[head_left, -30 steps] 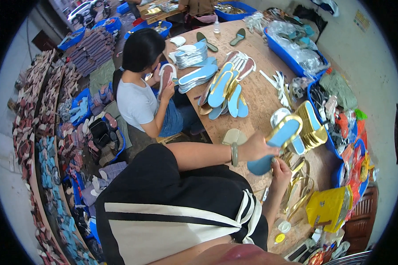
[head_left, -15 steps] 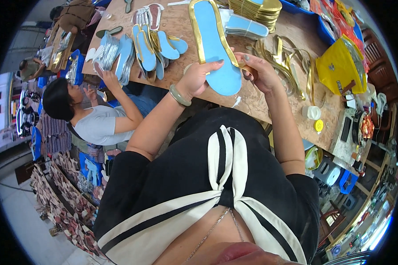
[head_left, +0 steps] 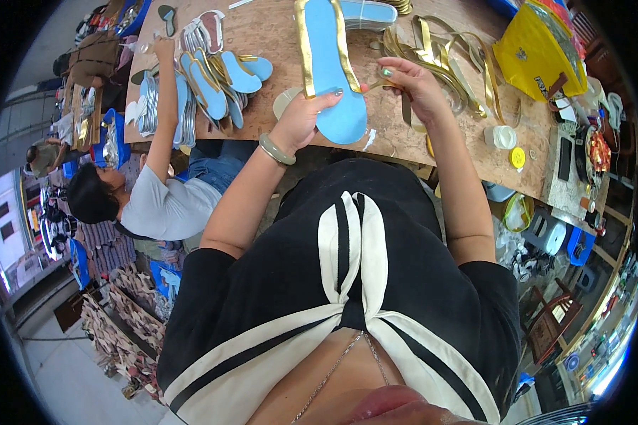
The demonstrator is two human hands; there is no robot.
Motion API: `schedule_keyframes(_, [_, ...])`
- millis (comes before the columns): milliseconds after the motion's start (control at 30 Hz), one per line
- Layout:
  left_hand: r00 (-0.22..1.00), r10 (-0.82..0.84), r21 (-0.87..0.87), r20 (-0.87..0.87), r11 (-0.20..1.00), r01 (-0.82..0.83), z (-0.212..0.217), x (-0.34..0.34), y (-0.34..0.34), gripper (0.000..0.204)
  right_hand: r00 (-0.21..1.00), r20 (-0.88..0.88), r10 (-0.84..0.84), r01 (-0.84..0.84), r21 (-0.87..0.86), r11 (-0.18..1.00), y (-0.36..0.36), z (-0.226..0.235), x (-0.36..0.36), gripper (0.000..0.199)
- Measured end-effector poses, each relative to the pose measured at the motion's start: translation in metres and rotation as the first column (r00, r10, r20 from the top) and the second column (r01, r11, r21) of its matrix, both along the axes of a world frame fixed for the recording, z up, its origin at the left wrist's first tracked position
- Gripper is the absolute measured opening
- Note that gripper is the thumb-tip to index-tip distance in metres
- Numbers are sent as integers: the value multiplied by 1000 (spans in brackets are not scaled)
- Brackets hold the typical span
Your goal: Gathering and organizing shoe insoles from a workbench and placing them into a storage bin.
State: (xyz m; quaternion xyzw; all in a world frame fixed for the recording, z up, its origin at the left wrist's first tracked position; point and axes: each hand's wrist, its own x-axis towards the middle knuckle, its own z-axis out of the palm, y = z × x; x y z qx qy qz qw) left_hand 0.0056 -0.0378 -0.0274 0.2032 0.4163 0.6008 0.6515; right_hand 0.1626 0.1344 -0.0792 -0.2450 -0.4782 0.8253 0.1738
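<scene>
A blue shoe insole [head_left: 325, 49] with gold edging down both sides of its upper part is held over the table's near edge. My left hand [head_left: 301, 120] grips it near its rounded lower end, the thumb lying across the blue face. To its right, my right hand [head_left: 420, 88] pinches a narrow gold strip [head_left: 381, 83] that runs from the insole's right edge. The strip's loose end hangs below my fingers. The lower rounded end shows plain blue, without gold along its rim.
Gold strips [head_left: 468, 85] lie beyond my right hand. Stacked blue insoles [head_left: 205, 92] sit at left, beside a seated co-worker [head_left: 166, 205] reaching over the table [head_left: 283, 49]. At right are a yellow bag [head_left: 532, 49], a white jar [head_left: 500, 137] and a yellow lid [head_left: 517, 157].
My right hand has moved away from the insole, drawing the gold strip out sideways. The insole shifted slightly left in view. The co-worker's arm now stretches forward over the table.
</scene>
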Motion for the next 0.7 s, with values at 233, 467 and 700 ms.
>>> schedule_keyframes(233, [980, 165, -44, -106, 984, -171, -36, 2, 11, 39, 761, 478, -439, 29, 650, 759, 62, -127, 99, 34])
schedule_keyframes(467, [921, 345, -96, -179, 926, -365, -63, 18, 12, 35, 346, 859, -377, -629, 511, 586, 20, -181, 177, 50])
schedule_keyframes(700, [827, 369, -126, -425, 880, -457, -88, 34, 14, 30, 574, 768, -284, -610, 632, 478, 10, -199, 186, 67])
